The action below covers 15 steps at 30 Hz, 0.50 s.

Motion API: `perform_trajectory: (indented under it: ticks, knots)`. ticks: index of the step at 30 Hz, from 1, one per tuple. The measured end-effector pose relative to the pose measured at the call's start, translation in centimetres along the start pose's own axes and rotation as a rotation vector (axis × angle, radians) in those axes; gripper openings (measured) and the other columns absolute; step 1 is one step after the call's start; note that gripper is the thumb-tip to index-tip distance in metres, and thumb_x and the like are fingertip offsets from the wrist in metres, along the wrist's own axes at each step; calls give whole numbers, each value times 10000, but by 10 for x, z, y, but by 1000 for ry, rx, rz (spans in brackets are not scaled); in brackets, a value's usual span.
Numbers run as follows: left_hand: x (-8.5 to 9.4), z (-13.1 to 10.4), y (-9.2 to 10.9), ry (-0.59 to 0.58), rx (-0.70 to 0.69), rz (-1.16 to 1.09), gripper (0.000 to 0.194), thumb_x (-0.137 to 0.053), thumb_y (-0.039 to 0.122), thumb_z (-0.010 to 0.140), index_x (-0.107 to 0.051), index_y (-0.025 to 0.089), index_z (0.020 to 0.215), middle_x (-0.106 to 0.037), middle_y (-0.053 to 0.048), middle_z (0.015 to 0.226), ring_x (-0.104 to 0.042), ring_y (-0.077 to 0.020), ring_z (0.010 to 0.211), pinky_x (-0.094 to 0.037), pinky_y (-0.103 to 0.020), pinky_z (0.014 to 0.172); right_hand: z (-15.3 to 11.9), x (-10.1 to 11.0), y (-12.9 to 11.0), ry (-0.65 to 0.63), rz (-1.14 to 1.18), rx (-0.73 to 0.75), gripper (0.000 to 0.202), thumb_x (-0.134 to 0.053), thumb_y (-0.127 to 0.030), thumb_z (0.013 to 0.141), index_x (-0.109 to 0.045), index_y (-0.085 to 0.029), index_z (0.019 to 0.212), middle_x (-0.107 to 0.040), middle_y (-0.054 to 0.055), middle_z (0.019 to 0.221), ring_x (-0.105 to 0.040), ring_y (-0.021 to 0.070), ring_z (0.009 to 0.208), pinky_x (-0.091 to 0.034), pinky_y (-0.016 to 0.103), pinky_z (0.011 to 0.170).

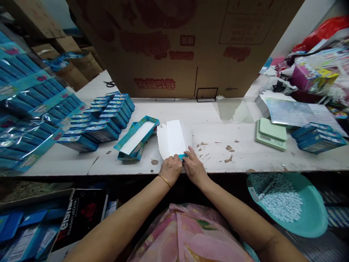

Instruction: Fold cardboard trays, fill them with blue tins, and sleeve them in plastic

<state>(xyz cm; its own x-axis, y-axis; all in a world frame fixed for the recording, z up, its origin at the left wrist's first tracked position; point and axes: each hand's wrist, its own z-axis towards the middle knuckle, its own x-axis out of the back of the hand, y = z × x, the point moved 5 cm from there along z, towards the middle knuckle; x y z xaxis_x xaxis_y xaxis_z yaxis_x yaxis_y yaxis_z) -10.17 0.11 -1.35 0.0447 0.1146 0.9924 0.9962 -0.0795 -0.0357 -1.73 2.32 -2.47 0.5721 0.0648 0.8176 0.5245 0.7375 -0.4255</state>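
Observation:
A cardboard piece, white on its inner side with raised flaps, lies on the table in front of me. Its near end shows a blue patch between my hands. My left hand is closed on the near left corner, a gold bangle on the wrist. On the near right corner, my right hand pinches the same piece between thumb and fingers. Just to the left, a blue open tray with a white inside rests tilted on another blue tray.
Rows of small blue boxes stand at the left, beside wrapped blue packs. A large carton rises behind the table. Rightward are a green scale and blue boxes; below, a teal basin holds wrapped pieces.

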Motion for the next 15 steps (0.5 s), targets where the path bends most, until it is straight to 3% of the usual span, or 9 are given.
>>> perform_trajectory:
  ticks: [3, 5, 9, 12, 15]
  knots:
    - [0, 4, -2, -44, 17, -42, 317, -289, 70, 819, -601, 85, 873, -607, -145, 825, -580, -229, 802, -392, -342, 673, 2, 2, -3, -63, -104, 32, 233, -360, -70, 821, -571, -145, 884, -495, 133, 1129, -206, 246, 1281, -411, 405, 935]
    - [3, 7, -3, -57, -8, -50, 312, -307, 81, 817, -618, 100, 821, -627, -130, 790, -589, -223, 783, -376, -369, 728, 5, 4, -4, -111, -209, 80, 210, -396, -65, 810, -590, -144, 825, -550, 122, 1027, -251, 255, 1259, -350, 421, 978]
    - [6, 15, -6, -177, -59, -37, 292, -343, 87, 787, -633, 119, 779, -655, -127, 798, -599, -232, 771, -356, -410, 771, 20, 6, -3, -251, -381, 176, 208, -442, -105, 806, -613, -182, 715, -605, 54, 758, -474, 230, 1043, -180, 470, 1034]
    - [6, 20, -8, -256, -92, -40, 219, -423, 123, 743, -635, 134, 797, -661, -127, 825, -600, -240, 809, -379, -383, 754, 33, 2, -2, -431, -443, 227, 231, -446, -117, 800, -618, -184, 662, -621, 38, 695, -545, 189, 841, -202, 448, 1009]
    - [3, 24, -10, -310, -103, -63, 202, -471, 171, 713, -635, 134, 826, -657, -142, 858, -599, -253, 829, -403, -367, 730, 44, 0, -4, -579, -482, 247, 211, -445, -105, 783, -633, -147, 697, -646, 73, 703, -577, 180, 776, -317, 381, 917]
